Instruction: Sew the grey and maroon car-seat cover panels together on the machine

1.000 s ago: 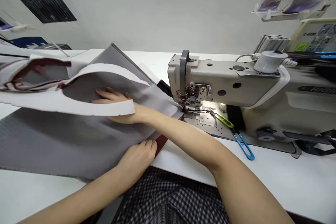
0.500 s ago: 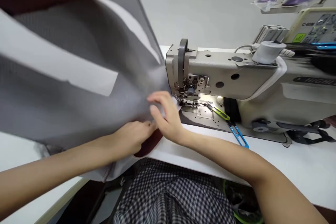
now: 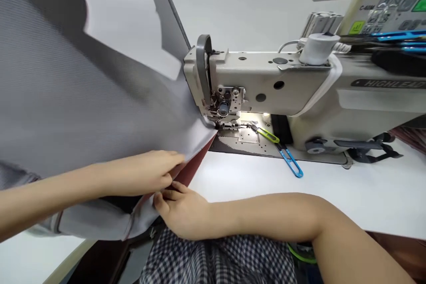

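A large grey fabric piece (image 3: 109, 128) with white backing patches fills the left of the view, and its tip reaches the needle area of the sewing machine (image 3: 259, 80). Dark red material (image 3: 198, 164) shows under the grey edge. My left hand (image 3: 156, 171) pinches that edge from above, fingers pressed together. Just below and to the right, my right hand (image 3: 184, 211) grips the lower part of the fabric near the table's front edge, thumb and fingers closed on it. The fabric folds hide some fingertips.
Yellow-green snips (image 3: 268, 135) and blue snips (image 3: 291, 162) lie by the machine bed. A white thread cone (image 3: 318, 49) sits on the machine arm. A control box (image 3: 388, 9) stands behind, at right. Plastic bags hang above.
The fabric edge now runs straight from the needle area toward me. Both hands have moved down and left, the right one now below the left. The view has shifted a little.
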`<control>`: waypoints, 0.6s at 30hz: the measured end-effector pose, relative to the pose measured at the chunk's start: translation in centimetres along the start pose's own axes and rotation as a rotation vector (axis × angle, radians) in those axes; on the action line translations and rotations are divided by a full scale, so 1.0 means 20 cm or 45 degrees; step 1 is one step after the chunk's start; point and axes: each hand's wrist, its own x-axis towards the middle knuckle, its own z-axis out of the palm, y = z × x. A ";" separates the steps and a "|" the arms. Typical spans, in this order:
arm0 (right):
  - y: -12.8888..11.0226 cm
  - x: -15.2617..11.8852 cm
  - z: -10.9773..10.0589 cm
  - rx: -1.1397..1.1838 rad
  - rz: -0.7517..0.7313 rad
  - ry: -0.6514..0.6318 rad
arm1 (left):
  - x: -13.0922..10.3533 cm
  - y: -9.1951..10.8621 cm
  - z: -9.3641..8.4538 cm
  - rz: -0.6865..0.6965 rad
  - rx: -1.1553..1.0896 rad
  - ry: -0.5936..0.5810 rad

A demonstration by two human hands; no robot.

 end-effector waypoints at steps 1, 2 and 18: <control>-0.01 -0.02 0.04 -0.096 -0.048 0.035 | 0.02 0.06 0.00 0.007 0.204 0.017; -0.01 -0.04 0.07 -0.155 -0.062 0.053 | 0.05 0.12 0.00 0.017 0.358 0.033; 0.17 -0.34 -0.29 -0.326 -0.102 0.025 | 0.11 0.00 0.44 -0.057 0.327 0.512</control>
